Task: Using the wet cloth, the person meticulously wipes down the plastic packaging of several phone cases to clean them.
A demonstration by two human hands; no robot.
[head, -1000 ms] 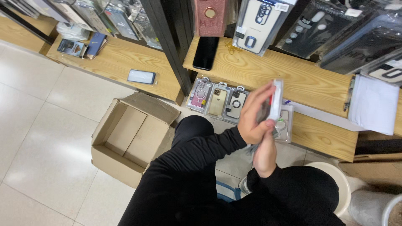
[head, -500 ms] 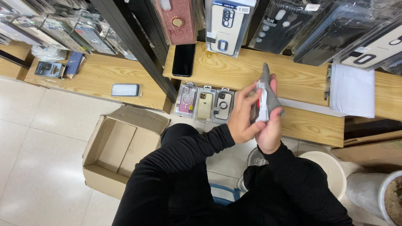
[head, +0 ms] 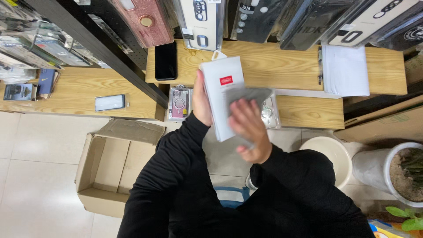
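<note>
My left hand grips the left edge of a white flat phone-case package with a small red label, held face up over the lower wooden shelf. My right hand presses a grey cloth against the package's right side. Both arms are in black sleeves. Under the package lie packaged phone cases on the shelf, partly hidden.
An open cardboard box sits on the tiled floor at left. A black phone and a white notepad lie on the upper wooden shelf. Hanging phone cases fill the top. A white bucket and potted plant stand at right.
The package has turned from edge-on to flat, face up. My right hand with the grey cloth has moved onto its face. The view has shifted closer to the shelves.
</note>
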